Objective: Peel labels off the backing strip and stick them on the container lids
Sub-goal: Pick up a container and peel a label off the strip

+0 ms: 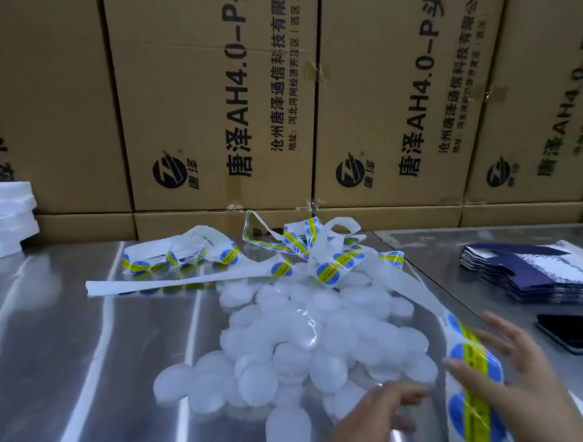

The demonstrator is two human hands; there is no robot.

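Steel table (71, 330): backing strip (415, 294) runs diagonally, far-left to near-right.

The lids (288, 338) are lying in a loose heap at the middle of the table (71, 330). They are round, white and translucent, overlapping at mixed tilts. The white backing strip (172, 282) is lying in tangled loops at the heap's far edge, with one bare length running flat to the left. The labels (327, 273), round and blue with a yellow band, are sitting in rows on the strip. One labelled length is trailing along the heap's right side toward the near edge.
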